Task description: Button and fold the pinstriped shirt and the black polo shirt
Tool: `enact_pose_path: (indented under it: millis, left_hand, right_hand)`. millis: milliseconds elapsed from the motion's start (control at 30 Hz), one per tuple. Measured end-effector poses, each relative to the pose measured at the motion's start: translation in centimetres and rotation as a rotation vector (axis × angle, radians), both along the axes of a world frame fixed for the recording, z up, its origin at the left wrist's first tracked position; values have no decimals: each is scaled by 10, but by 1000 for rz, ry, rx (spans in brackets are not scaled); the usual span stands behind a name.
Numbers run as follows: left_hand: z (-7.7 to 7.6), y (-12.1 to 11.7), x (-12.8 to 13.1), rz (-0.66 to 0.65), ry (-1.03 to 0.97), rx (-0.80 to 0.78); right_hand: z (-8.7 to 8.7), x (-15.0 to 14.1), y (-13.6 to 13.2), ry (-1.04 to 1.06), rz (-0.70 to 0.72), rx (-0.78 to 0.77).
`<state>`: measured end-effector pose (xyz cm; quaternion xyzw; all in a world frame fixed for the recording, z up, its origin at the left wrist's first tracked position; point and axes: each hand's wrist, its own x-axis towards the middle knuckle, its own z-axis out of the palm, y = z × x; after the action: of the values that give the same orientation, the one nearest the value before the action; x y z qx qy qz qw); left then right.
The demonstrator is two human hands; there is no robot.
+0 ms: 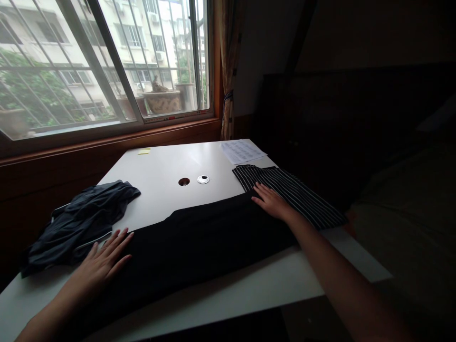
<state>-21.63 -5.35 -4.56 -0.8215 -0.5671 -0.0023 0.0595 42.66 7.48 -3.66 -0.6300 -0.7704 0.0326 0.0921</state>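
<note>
A pair of black trousers (199,237), folded lengthwise, lies stretched across the white table in front of me. My left hand (105,261) rests flat on its left end, fingers spread. At the other end, my right hand (272,202) lies palm down with the fingers extended, close to the edge of a black-and-white striped garment (302,194). A crumpled dark grey garment (85,218) with pale piping sits just beyond my left hand.
The white table (160,175) has a round cable hole (184,182) and a loose round cover (203,179) beside it. Printed sheets (242,151) and a yellow sticky note (144,151) lie at the far side. Behind is a barred window (107,61) with a tied curtain (229,71).
</note>
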Motion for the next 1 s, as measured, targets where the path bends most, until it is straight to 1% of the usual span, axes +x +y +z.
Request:
enact_pose_path:
  millis: [67,133,200,233,300,333,400,467,500,567,633,733,833,1000]
  left_hand:
    - [0,0,-11,58,-4,-20]
    - [3,1,-16,99,-4,-30]
    - [11,1,-10,114,-1,-21]
    - [15,0,-1,105,1,-2]
    - [26,-4,28,31,6,54]
    - [30,-8,47,-27,0,87]
    - [34,-17,87,-163,-1,81]
    - [33,-29,123,-284,10,57]
    - [31,-34,135,-317,9,65]
    - [25,-42,148,-323,7,86]
    - [21,-47,148,-304,1,101]
    - [18,-50,139,-282,-7,108]
    - [17,-49,133,-266,-7,102]
    - [20,-46,135,-267,-5,85]
  right_hand:
    - [-2,-1,0,-4,-1,19]
    - [-3,-2,-1,-17,-3,39]
    - [-4,-3,-2,-30,-8,59]
    - [-4,-3,-2,-35,-9,69]
    - [-5,-4,-3,-43,-8,88]
    - [-5,-4,-3,-47,-6,96]
    - [-4,-5,-4,-56,-5,106]
    - [-3,-6,-5,-64,-11,108]
    - [-3,-6,-6,-67,-15,107]
    - [-3,-6,-7,-68,-19,106]
    - [-3,-6,-7,-66,-15,110]
    - [-3,-5,-6,-67,-8,117]
    - [-4,-5,-5,-70,-9,118]
    - [-5,-5,-5,-65,-2,132]
